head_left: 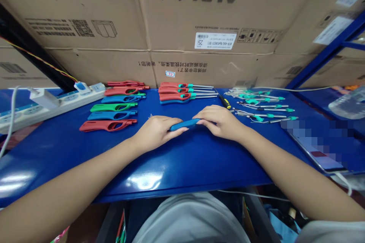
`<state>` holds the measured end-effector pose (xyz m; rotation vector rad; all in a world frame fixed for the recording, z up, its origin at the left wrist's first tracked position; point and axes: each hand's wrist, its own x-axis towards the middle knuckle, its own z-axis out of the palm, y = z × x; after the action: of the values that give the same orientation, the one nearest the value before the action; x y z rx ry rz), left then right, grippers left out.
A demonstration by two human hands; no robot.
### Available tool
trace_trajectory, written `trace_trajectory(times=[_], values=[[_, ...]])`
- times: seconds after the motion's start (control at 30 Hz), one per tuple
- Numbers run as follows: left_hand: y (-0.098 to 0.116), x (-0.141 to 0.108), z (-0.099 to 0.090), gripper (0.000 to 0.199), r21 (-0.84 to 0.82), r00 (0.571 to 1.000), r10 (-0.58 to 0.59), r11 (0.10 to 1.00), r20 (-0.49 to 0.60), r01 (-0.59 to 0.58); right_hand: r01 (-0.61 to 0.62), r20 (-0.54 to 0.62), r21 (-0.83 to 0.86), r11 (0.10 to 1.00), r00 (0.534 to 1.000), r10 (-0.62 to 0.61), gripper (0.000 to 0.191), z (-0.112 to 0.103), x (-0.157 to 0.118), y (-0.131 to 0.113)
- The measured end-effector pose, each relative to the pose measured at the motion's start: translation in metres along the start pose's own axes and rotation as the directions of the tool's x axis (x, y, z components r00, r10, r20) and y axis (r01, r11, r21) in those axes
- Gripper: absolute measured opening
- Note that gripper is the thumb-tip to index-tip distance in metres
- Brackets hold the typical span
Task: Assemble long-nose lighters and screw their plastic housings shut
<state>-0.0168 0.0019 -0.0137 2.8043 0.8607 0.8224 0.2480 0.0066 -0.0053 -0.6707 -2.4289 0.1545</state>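
Note:
Both hands hold a blue lighter casing (184, 124) level above the blue table. At its left end, my left hand (155, 132) has its fingers on top and thumb below. My right hand (221, 122) pinches the other end. Left of my hands lie several casings in a column, among them a red casing (107, 125), a blue casing (112, 115) and a green casing (114, 107). Beyond my hands is a stack of lighters with metal tubes (186, 92). To the right lie several loose metal tubes with green parts and wires (264, 107).
A screwdriver (225, 100) with a yellow and black handle lies behind my right hand. A white power strip (68, 100) with plugs runs along the left. A phone (322, 152) sits at the right. A large cardboard box (159, 38) stands upright along the back.

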Motion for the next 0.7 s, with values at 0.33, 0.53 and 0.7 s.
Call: trace_trajectory(times=[0.33, 0.53, 0.7], values=[[-0.005, 0.005, -0.007, 0.035, -0.145, 0.976, -0.198, 0.967, 0.090, 0.210, -0.167, 0.213, -0.202, 0.965, 0.954, 0.210, 0.019, -0.015, -0.006, 0.016], [0.007, 0.004, -0.006, 0.030, 0.050, 0.968, -0.215, 0.976, 0.133, 0.210, -0.088, 0.249, -0.337, 0.937, 0.952, 0.178, 0.023, -0.006, 0.000, 0.002], [0.018, 0.002, -0.004, 0.030, 0.270, 0.959, -0.181, 0.955, 0.217, 0.120, 0.005, 0.266, -0.309, 0.951, 0.961, 0.081, 0.025, 0.006, 0.005, -0.008]])
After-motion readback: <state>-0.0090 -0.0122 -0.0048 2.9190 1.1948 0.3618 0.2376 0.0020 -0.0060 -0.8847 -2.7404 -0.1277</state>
